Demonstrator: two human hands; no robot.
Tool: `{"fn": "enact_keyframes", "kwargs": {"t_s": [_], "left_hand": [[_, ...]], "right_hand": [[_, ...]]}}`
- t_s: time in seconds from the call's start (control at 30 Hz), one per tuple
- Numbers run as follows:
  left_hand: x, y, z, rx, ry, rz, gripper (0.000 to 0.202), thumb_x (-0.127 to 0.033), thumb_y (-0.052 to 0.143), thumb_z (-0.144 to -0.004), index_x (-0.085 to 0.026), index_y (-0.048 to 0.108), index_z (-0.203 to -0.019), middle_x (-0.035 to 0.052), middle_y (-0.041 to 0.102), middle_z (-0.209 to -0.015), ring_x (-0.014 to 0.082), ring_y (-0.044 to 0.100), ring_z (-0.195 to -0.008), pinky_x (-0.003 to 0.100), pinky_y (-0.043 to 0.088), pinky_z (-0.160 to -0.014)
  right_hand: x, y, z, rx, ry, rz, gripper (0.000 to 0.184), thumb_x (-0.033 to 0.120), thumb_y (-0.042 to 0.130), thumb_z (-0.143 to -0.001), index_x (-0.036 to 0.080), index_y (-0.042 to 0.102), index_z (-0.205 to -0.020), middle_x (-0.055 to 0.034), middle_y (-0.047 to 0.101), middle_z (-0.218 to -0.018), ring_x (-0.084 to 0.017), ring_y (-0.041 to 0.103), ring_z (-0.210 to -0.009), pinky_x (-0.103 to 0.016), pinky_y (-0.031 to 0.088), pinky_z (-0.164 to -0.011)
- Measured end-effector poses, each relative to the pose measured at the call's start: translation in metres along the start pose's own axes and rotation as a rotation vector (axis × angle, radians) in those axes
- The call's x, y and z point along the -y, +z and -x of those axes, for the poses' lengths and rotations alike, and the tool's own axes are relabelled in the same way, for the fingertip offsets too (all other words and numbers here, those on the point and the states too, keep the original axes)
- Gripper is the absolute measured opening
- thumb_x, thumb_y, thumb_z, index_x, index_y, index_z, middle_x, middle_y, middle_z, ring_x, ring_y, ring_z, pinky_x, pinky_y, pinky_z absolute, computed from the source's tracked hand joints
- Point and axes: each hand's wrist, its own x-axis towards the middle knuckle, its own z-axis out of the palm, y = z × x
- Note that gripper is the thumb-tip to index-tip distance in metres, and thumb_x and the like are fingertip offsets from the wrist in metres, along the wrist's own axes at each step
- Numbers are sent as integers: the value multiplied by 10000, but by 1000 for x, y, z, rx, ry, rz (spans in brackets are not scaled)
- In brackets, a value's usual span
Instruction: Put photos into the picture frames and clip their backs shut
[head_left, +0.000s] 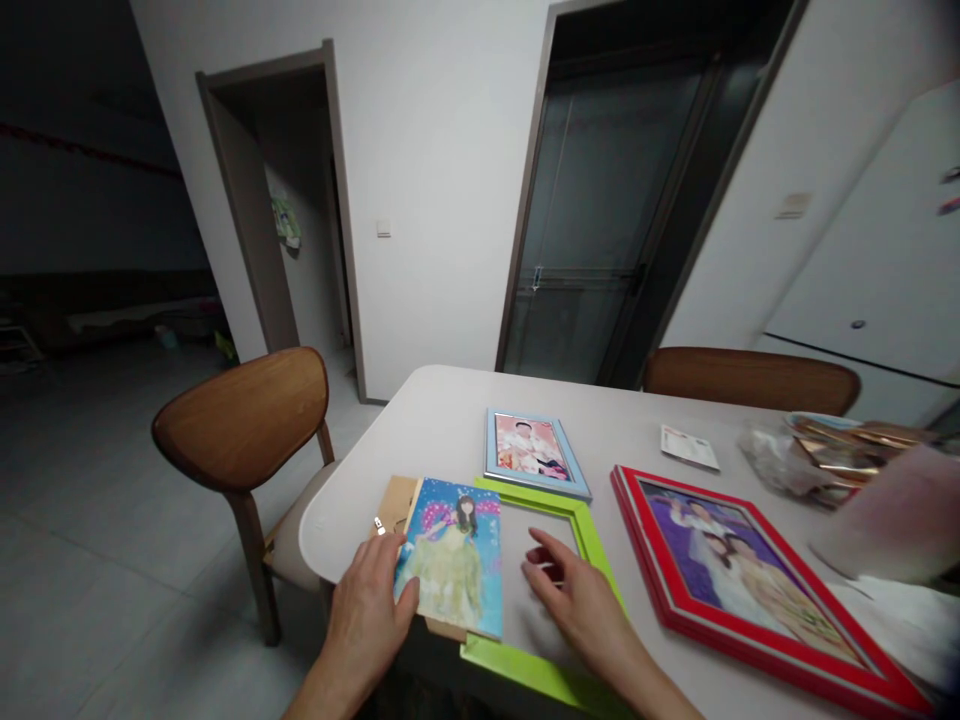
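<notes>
A printed photo (454, 558) of a figure in a green dress lies over the left side of a lime green picture frame (589, 530) on a white table (450, 420). Under the photo sits a brown backing board (394, 505). My left hand (371, 600) rests at the photo's left edge, thumb pressed against it, fingers curled. My right hand (574, 595) hovers over the empty middle of the green frame with fingers spread apart and nothing in it.
A blue-framed photo (534, 452) lies beyond the green frame, a large red-framed photo (750, 580) to the right. A small card (688, 447) and a cluttered plastic bag (817, 455) sit at the far right. Wooden chairs (247, 420) stand left and behind.
</notes>
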Motion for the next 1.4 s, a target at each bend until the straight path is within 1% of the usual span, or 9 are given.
{"fn": "enact_keyframes", "kwargs": {"t_s": [0.17,0.27,0.4,0.5,0.6,0.77,1.0,1.27,1.4], "left_hand": [[-22,20,9,106,263,74,526,-156,511,-639,-132,416,-1157,146,441,-1215,267,396,-1120,450,355,-920],[-34,31,6,92,347,101,625,-87,487,-594,-112,376,-1208,160,379,-1272,291,338,-1165,489,321,-935],[-50,27,-12,-89,362,358,521,-48,407,-670,-159,440,-1178,103,451,-1233,238,365,-1161,443,287,-971],[-68,19,-24,-196,60,812,340,-183,455,-757,-158,528,-1088,89,567,-1106,229,471,-1075,376,350,-934],[-87,22,-25,-238,-354,1251,336,-318,531,-735,-99,572,-987,115,638,-961,254,563,-946,348,448,-815],[-97,43,-18,-157,-457,1537,429,-330,551,-724,-101,486,-1081,122,614,-1009,242,554,-959,318,451,-802],[-64,50,-18,44,-281,1002,326,-175,488,-706,-112,463,-1025,141,549,-1080,203,507,-1022,340,384,-897],[-65,42,0,269,115,385,348,-130,538,-651,-168,528,-996,106,496,-1179,233,438,-1094,406,337,-942],[-67,42,0,330,211,239,357,-150,567,-644,-153,531,-1000,120,508,-1165,245,454,-1076,421,353,-929]], "right_hand": [[23,33,-14,182,347,-622,369,250,508,-639,90,503,-972,19,533,-509,-92,470,-385,-212,381,-376],[44,28,-17,183,298,-698,180,187,514,-598,118,555,-759,42,506,-467,-60,428,-369,-176,358,-372],[73,10,-9,128,132,-747,230,285,539,-645,144,558,-825,20,564,-592,-74,476,-452,-190,393,-427],[72,2,1,28,118,-731,325,371,555,-656,162,563,-905,-50,610,-854,-129,566,-681,-224,439,-550],[52,3,9,-37,325,-821,389,397,552,-652,182,533,-976,-82,604,-974,-173,582,-813,-261,450,-632],[15,-9,10,-47,260,-1006,390,280,493,-668,208,467,-1051,-61,626,-974,-190,587,-837,-261,464,-618],[-13,-54,-5,-5,269,-483,377,176,367,-640,125,545,-969,-74,674,-780,-189,624,-675,-263,469,-560],[-17,-42,-18,-23,228,-149,362,185,358,-660,115,585,-933,-74,671,-764,-169,610,-620,-240,445,-528],[-17,-42,-23,10,84,259,346,196,335,-696,114,585,-921,-98,658,-842,-182,603,-714,-249,428,-598]]}}
